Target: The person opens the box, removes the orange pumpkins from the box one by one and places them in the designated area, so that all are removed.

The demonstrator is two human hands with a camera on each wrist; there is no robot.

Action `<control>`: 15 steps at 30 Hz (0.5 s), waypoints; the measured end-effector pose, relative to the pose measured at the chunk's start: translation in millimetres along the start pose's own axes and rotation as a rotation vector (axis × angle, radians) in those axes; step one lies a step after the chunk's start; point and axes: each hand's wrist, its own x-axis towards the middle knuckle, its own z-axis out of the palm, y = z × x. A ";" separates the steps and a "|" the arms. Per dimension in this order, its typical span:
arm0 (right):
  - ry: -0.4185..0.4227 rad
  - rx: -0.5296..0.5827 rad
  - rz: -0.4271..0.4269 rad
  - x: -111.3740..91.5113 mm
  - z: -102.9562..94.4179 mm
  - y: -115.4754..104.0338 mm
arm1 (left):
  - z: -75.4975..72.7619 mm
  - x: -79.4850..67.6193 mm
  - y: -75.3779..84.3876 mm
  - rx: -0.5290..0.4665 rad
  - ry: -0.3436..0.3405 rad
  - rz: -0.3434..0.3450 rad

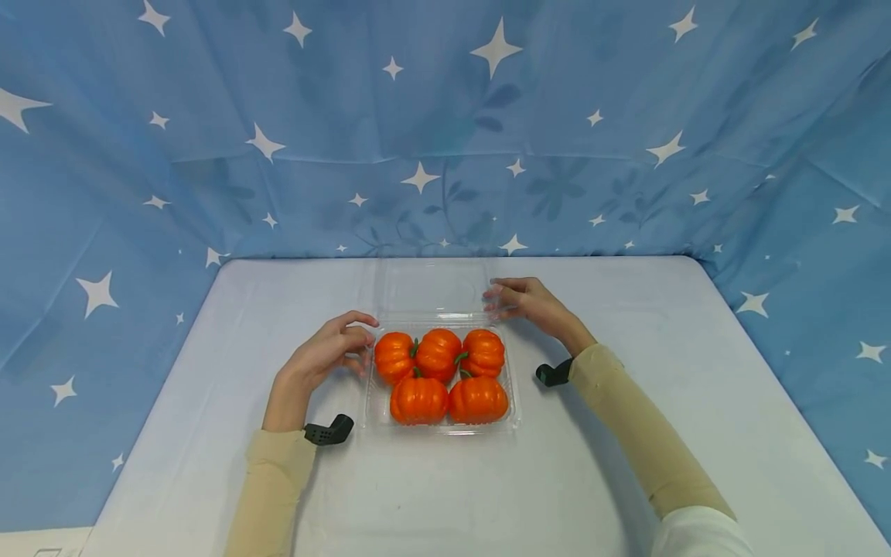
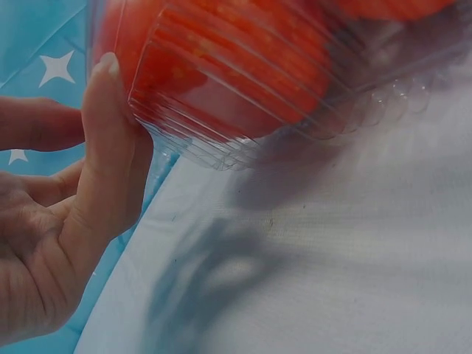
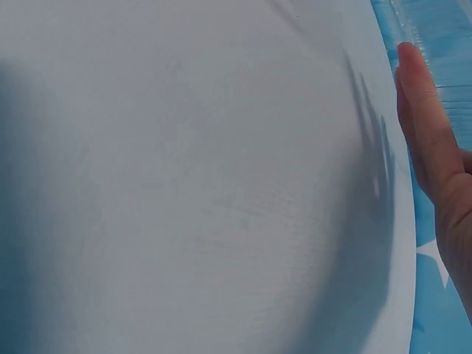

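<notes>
Several small orange pumpkins [image 1: 438, 355] with green stems sit in two rows in a clear plastic clamshell box [image 1: 445, 432] on the table. Its hinged lid [image 1: 431, 285] is raised and leans back behind the tray. At the box's back left corner is my left hand [image 1: 327, 352], fingers loosely bent; in the left wrist view a fingertip lies against the ribbed plastic wall. My right hand [image 1: 529, 303] is at the lid's right edge, fingertips overlapping the clear plastic. In the right wrist view, only part of this hand [image 3: 435, 140] shows, with a straight finger near the lid.
A white cloth covers the table [image 1: 599, 464]. Blue curtains [image 1: 445, 124] with white stars stand behind and along both sides. Each wrist carries a small black camera, one by the left sleeve [image 1: 278, 480], the other by the right sleeve [image 1: 640, 433].
</notes>
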 end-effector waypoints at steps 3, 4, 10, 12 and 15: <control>0.003 0.000 0.006 -1.9 0.9 1.5 | 0.1 0.0 -0.3 0.003 -0.005 -0.001; 0.005 -0.006 0.007 -2.5 1.3 1.9 | 0.1 0.0 -0.6 0.005 -0.006 0.001; 0.018 -0.067 0.013 -6.9 2.0 4.4 | 0.9 0.5 -2.8 0.010 -0.008 -0.001; 0.034 -0.101 0.023 -9.2 1.3 2.1 | 1.1 0.1 -2.5 0.006 -0.007 0.000; 0.075 -0.138 0.053 -13.4 0.3 -3.5 | 0.6 -1.0 -1.8 0.005 -0.002 0.006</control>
